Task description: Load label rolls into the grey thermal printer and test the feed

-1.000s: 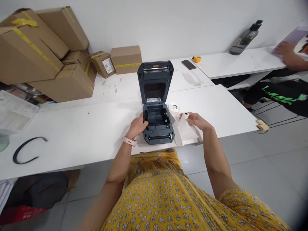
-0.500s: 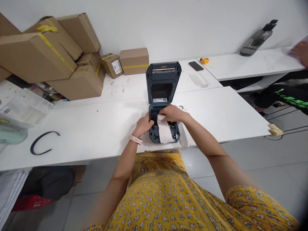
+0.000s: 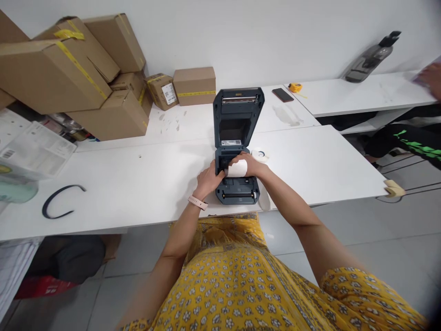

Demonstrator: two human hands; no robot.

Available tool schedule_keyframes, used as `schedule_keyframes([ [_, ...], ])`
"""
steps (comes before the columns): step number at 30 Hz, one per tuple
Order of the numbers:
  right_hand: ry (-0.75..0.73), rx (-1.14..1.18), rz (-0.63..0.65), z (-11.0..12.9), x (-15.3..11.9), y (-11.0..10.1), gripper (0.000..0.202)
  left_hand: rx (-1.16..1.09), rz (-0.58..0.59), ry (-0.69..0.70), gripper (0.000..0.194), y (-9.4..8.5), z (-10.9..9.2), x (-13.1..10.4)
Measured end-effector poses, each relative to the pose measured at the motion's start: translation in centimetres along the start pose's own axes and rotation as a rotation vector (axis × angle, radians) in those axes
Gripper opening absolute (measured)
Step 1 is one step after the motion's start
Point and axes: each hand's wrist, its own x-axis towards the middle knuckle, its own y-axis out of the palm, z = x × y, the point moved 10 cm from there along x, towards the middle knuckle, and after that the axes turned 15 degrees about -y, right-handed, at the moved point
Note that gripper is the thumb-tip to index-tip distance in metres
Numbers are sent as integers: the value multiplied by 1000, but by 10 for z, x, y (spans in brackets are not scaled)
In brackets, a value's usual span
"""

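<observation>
A dark label printer (image 3: pixel 236 187) stands before me at the front edge of the table, its lid (image 3: pixel 235 126) tipped up and back. My right hand (image 3: pixel 251 163) reaches in from the right, fingers curled over a white label roll (image 3: pixel 238 168) inside the printer body. My left hand (image 3: pixel 208 179) is at the printer's left side, its fingers along the outer wall and thumb over the rim, close to the roll's left end. Its fingertips are partly hidden. Behind my right wrist a second white roll (image 3: pixel 259 155) lies on the table.
Taped cardboard boxes (image 3: pixel 69 78) are piled at the back left. A black headband (image 3: pixel 51 202) lies to the left. Toward the back right are a phone (image 3: pixel 283 95), a yellow tape measure (image 3: pixel 295 87) and a pump bottle (image 3: pixel 368 62). Another person's hand (image 3: pixel 430 80) shows at far right.
The paper strip that hung forward over the printer's front is no longer spread there, and the front roller is uncovered. My right hand has turned the roll, so more of it shows.
</observation>
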Motion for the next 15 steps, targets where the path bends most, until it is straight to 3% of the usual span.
schedule_keyframes([
  [5, 12, -10, -16, 1, -1, -4, 36, -170, -143, 139, 71, -10, -6, -8],
  [8, 28, -12, -19, 0, -2, -5, 37, -301, -261, 398, 68, -22, -22, -31],
  [10, 38, -15, -17, -1, -2, -5, 36, -345, -273, 551, 66, -24, -33, -49],
  [12, 43, -18, -7, 0, -2, -5, 35, -345, -269, 597, 56, -23, -38, -58],
  [15, 35, -18, 21, 3, -1, -6, 36, -319, -307, 570, 23, -21, -39, -59],
])
